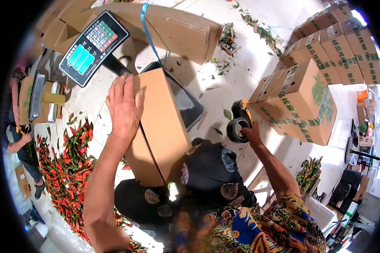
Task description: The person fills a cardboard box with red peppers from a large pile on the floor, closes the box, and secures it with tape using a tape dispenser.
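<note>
A plain cardboard box (164, 120) lies before my knees, its two long flaps almost meeting along a narrow dark seam. My left hand (125, 104) rests flat on its far left part, fingers pointing away from me. Off to the right, my right hand (252, 134) grips a packing tape dispenser (240, 109) with a yellow part and a large roll of tape. The dispenser is apart from the box. Behind and partly under the box is the dark platform of a scale (190, 104). The scale's keypad and lit display (93, 49) stand beyond my left hand.
Flattened cardboard (174, 31) bound with blue strap leans behind the scale. Printed cartons (299, 101) stand at the right, with more stacked cartons (338, 53) beyond. Red and green chili peppers (69, 174) cover the floor at left. Another person's hand (26, 138) holds a tape dispenser.
</note>
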`<act>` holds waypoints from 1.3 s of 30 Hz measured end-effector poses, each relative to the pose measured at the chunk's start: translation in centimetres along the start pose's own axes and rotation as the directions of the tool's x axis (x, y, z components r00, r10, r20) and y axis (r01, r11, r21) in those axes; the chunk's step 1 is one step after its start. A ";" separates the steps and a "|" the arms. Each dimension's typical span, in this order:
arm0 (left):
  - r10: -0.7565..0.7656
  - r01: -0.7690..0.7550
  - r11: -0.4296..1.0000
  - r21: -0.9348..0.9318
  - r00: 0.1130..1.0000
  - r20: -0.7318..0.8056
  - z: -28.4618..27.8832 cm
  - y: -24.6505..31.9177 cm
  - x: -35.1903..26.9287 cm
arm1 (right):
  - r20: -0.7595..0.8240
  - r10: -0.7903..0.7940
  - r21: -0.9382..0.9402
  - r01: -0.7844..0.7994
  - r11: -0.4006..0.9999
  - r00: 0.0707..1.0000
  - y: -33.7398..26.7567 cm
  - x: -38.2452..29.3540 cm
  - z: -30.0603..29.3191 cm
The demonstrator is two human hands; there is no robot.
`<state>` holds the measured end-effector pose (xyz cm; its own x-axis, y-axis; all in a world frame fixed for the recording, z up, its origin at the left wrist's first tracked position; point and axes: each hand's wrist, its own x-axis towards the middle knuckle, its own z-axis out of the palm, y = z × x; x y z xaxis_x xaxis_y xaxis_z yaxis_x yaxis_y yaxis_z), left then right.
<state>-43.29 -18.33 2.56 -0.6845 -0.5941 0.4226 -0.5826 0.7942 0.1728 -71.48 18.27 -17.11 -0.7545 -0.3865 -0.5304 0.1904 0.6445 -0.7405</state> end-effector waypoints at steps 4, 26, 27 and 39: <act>0.017 0.035 0.897 -0.441 0.993 0.113 -5.5 4.8 1.5 | 0.058 -0.239 0.379 0.200 0.904 0.969 -13.1 -6.5 1.7; -0.266 0.507 0.106 -0.855 0.843 0.467 -16.7 6.5 0.2 | 0.489 -0.815 0.024 0.929 0.369 0.311 -33.8 -17.5 6.2; -0.289 0.489 0.191 -0.851 0.857 0.428 -16.9 6.9 0.3 | 0.495 -0.824 0.020 0.944 0.328 0.276 -33.7 -17.5 6.5; -0.419 0.273 0.247 -0.930 0.895 0.151 -13.0 4.9 -2.1 | 0.578 -0.783 -0.095 0.972 0.217 0.231 -34.5 -18.8 8.9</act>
<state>-39.04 -11.48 14.06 -0.4347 -0.8841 0.1714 0.0773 0.1530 0.9852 -58.27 -2.54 14.74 0.0394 -0.9750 0.2186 -0.7512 -0.1731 -0.6370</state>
